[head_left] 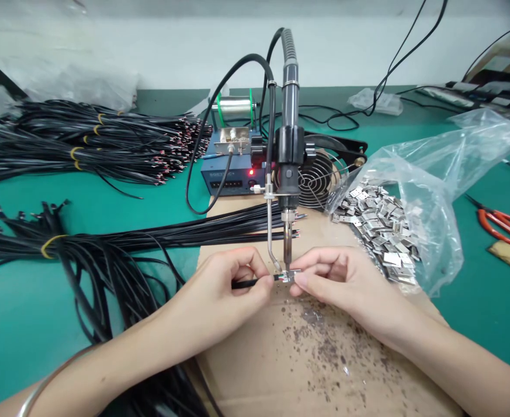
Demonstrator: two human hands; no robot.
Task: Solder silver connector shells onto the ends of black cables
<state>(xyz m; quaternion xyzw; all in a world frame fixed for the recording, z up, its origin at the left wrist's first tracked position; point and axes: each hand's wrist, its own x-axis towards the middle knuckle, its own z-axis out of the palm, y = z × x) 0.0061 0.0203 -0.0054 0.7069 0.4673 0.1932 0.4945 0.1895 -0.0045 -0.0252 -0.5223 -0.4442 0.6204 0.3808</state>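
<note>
My left hand point(241, 277) pinches a black cable point(245, 284) close to its stripped end, where thin coloured wires show. Between the thumb and fingers of my right hand point(331, 275) is a small silver metal connector point(294, 275). Wire ends and connector meet right under the tip of an upright soldering iron point(288, 231), which a stand holds above the cardboard. Beside that tip, a thin bent solder feed tube point(270, 231) points at the same spot. Whether the iron touches the metal is too small to tell.
A blue solder feeder box point(226, 184) with a solder spool point(236, 107) stands behind, next to a fan point(318, 176). Silver connectors point(381, 223) spill from a plastic bag at right, near orange-handled pliers point(502, 226). Bundled black cables point(81, 145) lie left. Spotted cardboard point(246, 359) covers the middle.
</note>
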